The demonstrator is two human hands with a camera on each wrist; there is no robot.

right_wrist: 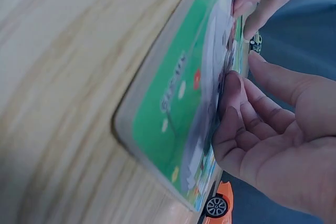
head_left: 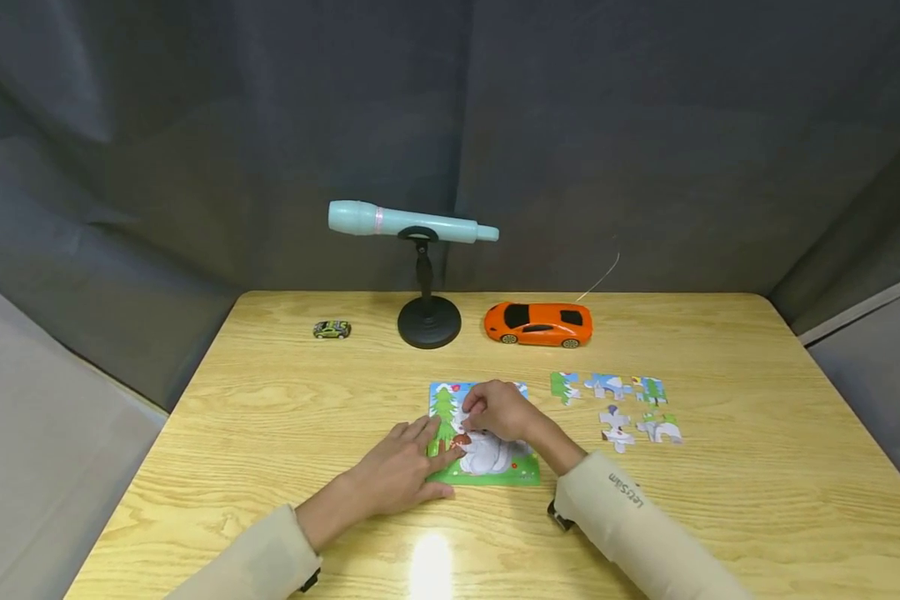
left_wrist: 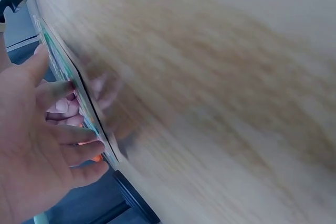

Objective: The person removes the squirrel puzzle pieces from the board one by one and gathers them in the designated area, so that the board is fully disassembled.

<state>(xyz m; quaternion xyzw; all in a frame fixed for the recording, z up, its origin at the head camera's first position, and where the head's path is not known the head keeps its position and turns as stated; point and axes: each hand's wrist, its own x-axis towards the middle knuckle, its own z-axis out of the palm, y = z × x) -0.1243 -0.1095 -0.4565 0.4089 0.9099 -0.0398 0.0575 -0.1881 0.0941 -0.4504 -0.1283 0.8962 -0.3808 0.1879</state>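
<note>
Piece fitting appears in hand. Left hand (head_left: 401, 468), fingers apart, rests on puzzle board (head_left: 504, 478); grip of right hand (head_left: 501, 412) is indeterminable. Next move likely requires 1 of 5 loose pieces (head_left: 617, 429).

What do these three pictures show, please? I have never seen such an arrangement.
There is no machine here: a person is working bare-handed. The wide picture comes from a camera on the head; the two tilted ones come from cameras worn at the wrists. On the table are a puzzle, some loose pieces, a small green car, an orange car and a microphone on a black stand. The left hand rests its fingers on the puzzle's left part. The right hand touches the puzzle with bent fingers; whether they pinch a piece is hidden.
</note>
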